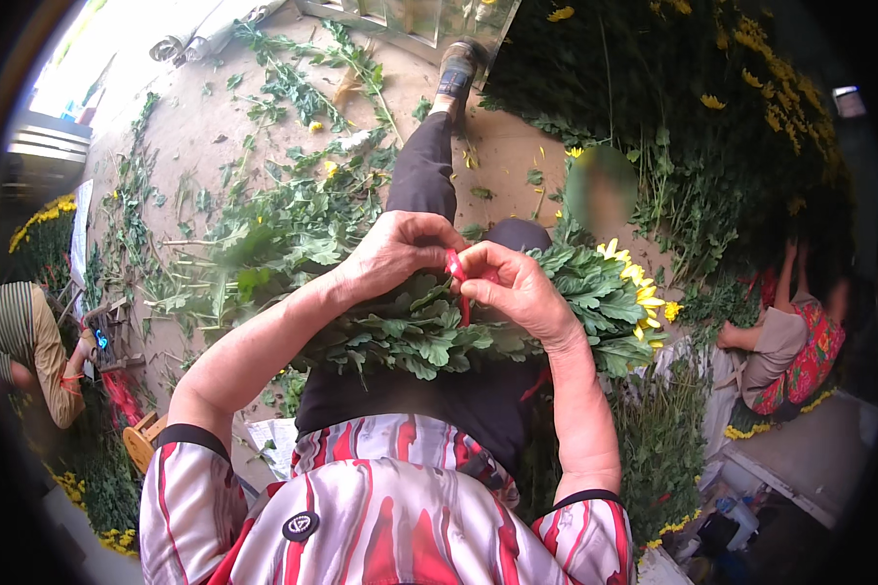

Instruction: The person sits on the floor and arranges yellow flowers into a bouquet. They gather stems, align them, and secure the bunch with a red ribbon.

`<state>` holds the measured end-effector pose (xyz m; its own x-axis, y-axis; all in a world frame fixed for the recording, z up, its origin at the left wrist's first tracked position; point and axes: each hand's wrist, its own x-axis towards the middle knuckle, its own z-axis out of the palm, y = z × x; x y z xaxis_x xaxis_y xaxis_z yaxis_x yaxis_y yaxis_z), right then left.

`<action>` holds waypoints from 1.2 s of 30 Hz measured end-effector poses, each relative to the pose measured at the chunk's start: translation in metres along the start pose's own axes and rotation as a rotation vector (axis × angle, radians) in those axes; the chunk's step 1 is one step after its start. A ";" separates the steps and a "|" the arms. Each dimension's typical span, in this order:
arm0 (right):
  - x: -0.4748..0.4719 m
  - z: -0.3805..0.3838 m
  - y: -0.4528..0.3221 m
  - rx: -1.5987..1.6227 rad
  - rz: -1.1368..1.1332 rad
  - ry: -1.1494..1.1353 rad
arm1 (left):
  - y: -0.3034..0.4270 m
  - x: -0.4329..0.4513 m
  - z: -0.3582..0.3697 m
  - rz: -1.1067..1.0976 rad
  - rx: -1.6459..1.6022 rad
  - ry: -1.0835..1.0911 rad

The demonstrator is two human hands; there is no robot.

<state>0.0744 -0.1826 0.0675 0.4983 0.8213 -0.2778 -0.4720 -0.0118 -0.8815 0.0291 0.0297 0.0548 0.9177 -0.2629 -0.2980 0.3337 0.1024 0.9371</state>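
Observation:
Across my lap lies a bunch of leafy chrysanthemum stems [417,329], its yellow flower heads [640,292] pointing to the right. A red plastic tie [454,265] goes around the middle of the bunch, and both hands meet above it. My left hand [406,252] pinches the tie between thumb and fingers. Close beside it, touching or nearly so, my right hand [508,285] has its fingertips closed on the same red tie. The exact form of the tie between the fingertips is partly hidden.
Cut leaves and stems [293,212] litter the floor ahead and left. A large heap of yellow chrysanthemums [702,139] fills the upper right. One person [790,351] sits at the right, another [36,336] at the left. A wooden stool [144,439] stands lower left.

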 end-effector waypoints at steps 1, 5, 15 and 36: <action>0.000 0.003 -0.002 0.030 -0.003 -0.010 | 0.002 0.000 -0.002 -0.025 0.008 0.049; 0.004 0.005 -0.004 -0.050 0.084 0.018 | -0.001 -0.005 -0.004 -0.060 -0.108 0.094; 0.000 0.002 0.000 -0.002 0.064 -0.014 | -0.017 0.001 -0.001 -0.012 -0.032 0.100; -0.004 0.010 0.011 -0.042 -0.317 0.235 | 0.000 0.000 0.010 -0.047 0.195 -0.062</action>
<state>0.0604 -0.1802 0.0624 0.7696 0.6353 -0.0648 -0.2402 0.1940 -0.9512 0.0269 0.0201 0.0563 0.8848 -0.3224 -0.3365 0.3226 -0.0975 0.9415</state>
